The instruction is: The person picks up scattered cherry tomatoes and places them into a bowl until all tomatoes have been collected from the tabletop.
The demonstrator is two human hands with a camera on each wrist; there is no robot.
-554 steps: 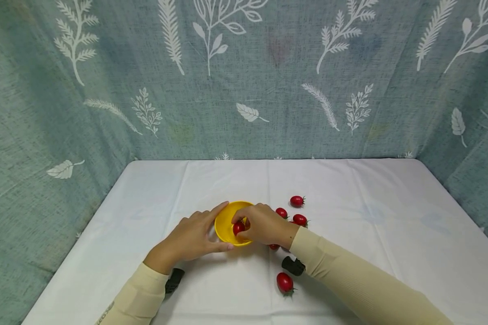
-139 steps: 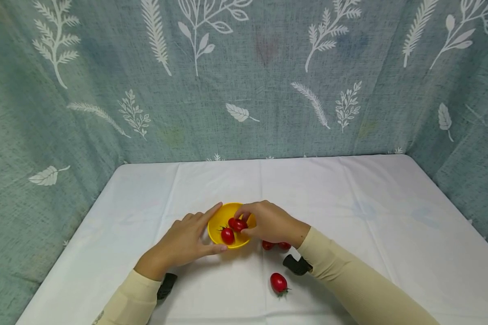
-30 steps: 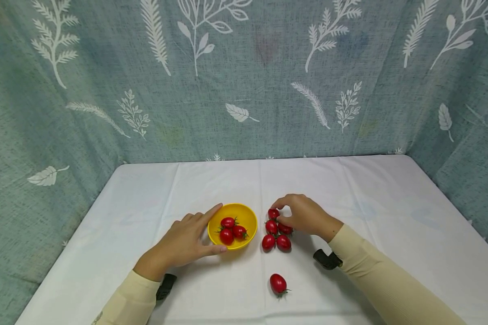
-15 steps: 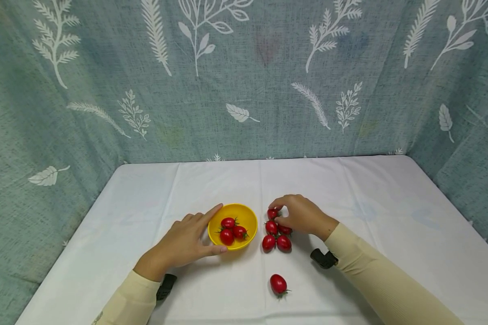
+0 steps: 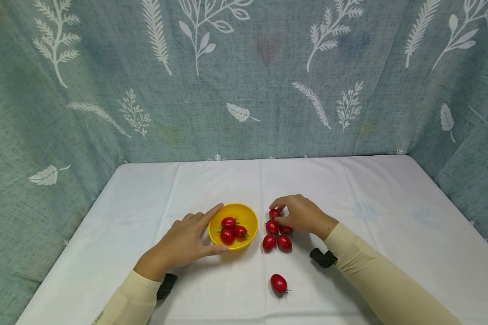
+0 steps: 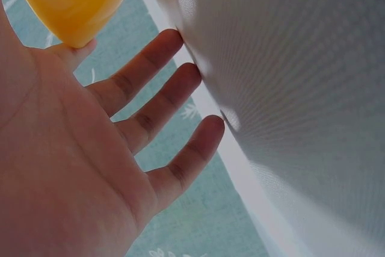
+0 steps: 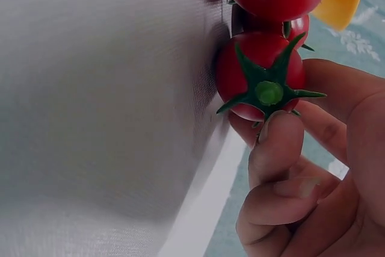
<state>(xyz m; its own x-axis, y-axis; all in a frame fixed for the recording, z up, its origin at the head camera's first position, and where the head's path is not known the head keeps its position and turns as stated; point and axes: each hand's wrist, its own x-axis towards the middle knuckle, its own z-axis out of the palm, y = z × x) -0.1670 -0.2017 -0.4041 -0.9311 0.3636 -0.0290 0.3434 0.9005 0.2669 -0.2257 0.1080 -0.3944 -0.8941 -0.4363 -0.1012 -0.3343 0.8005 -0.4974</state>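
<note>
Three red cherry tomatoes (image 5: pixel 227 236) lie in a yellow bowl (image 5: pixel 250 220). My left hand (image 5: pixel 180 243) steadies the bowl from the left, its thumb and index finger spread along the rim. The left wrist view shows the other fingers (image 6: pixel 147 67) straight, near the white cloth. To the right of the bowl, my right hand (image 5: pixel 302 215) pinches the farthest cherry tomato (image 5: pixel 274 214) of a cluster between thumb and index finger. Several cherry tomatoes (image 5: pixel 269 243) sit close together below it. In the right wrist view a green-stemmed tomato (image 7: pixel 225 73) is beside my thumb tip, partly hiding what lies behind.
One separate cherry tomato (image 5: pixel 278 284) lies nearer the front of the table. A white cloth (image 5: pixel 329 180) covers the table. A green leaf-patterned curtain (image 5: pixel 236 81) hangs behind and at both sides. Black wrist devices (image 5: pixel 323 258) sit under the sleeves.
Since 4.6 seconds ago, my right hand has left the bowl, where three tomatoes now lie, and moved right to the cluster. It barely shifts over the last second. My left hand stays at the bowl.
</note>
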